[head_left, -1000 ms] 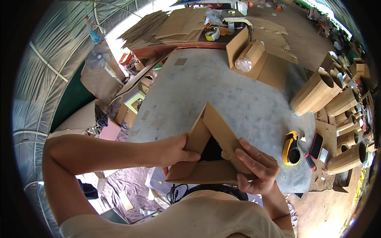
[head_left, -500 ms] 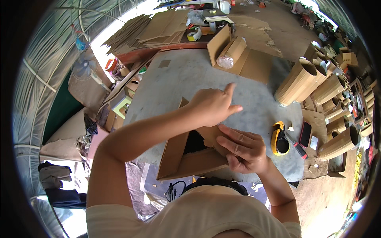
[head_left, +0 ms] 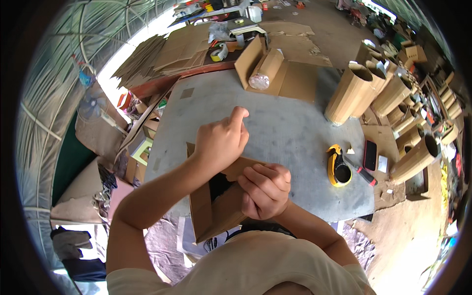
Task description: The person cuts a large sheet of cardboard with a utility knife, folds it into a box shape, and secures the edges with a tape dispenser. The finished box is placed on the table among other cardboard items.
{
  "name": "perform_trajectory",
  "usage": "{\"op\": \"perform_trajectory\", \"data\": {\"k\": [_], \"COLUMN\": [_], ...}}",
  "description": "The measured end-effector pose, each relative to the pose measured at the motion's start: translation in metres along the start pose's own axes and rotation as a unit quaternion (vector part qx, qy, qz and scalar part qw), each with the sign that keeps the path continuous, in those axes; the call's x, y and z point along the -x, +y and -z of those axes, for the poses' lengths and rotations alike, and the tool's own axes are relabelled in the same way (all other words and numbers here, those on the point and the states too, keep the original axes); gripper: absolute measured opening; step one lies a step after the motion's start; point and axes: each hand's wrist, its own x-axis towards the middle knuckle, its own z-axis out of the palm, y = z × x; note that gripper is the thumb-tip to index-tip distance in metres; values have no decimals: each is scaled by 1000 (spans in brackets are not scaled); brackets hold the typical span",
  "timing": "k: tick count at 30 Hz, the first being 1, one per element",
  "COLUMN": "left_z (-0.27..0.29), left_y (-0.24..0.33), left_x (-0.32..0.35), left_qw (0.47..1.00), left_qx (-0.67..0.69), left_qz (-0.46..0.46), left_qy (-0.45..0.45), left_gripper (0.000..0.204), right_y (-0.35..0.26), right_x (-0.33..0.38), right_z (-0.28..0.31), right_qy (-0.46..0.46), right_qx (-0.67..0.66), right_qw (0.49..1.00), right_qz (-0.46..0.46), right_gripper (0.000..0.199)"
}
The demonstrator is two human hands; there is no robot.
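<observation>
A brown cardboard box (head_left: 200,211) stands tilted at the near edge of the table, its dark inside showing beside a torn-edged flap. My right hand (head_left: 265,191) is closed over the flap at the box's right side, fingers bent round the cardboard. Above the far left part of the box is my left hand (head_left: 221,140), back of the hand up. Its index finger is raised and hooked, while the rest look curled in; whatever they may hold is hidden. My left forearm crosses over the box's left side.
Right on the grey table (head_left: 295,132) lie a yellow tape dispenser (head_left: 340,167), a red-and-black handled tool (head_left: 366,176) and a phone (head_left: 369,155). Cardboard tubes (head_left: 350,93) stand beyond them. A wrapped roll (head_left: 267,69) lies on opened cardboard at the back. Flat cardboard sheets (head_left: 182,46) are stacked far left.
My right hand has drawn its fingers in more tightly on the flap. The left hand has curled, its thumb no longer sticking out. The whole view has shifted, so the table's things appear further left.
</observation>
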Motion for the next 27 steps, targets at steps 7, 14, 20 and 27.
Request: {"op": "perform_trajectory", "data": {"k": [7,14,20,27], "left_z": [-36,-28,-31,-29], "left_y": [34,23,27,27], "left_x": [-37,-30,-36,-40], "left_qw": [995,1000,998,984], "left_qx": [55,16,48,110], "left_qz": [-3,2,-42,-123], "left_qy": [-89,-3,13,60], "left_gripper": [28,32,28,26], "right_y": [5,81,163,162], "right_x": [9,124,285,284], "right_z": [7,69,113,128], "right_qy": [55,-12,-230,-205], "right_qx": [-34,277,511,438], "right_qw": [998,904,717,731], "right_qz": [3,-325,-414,-481], "right_gripper": [15,41,34,28]}}
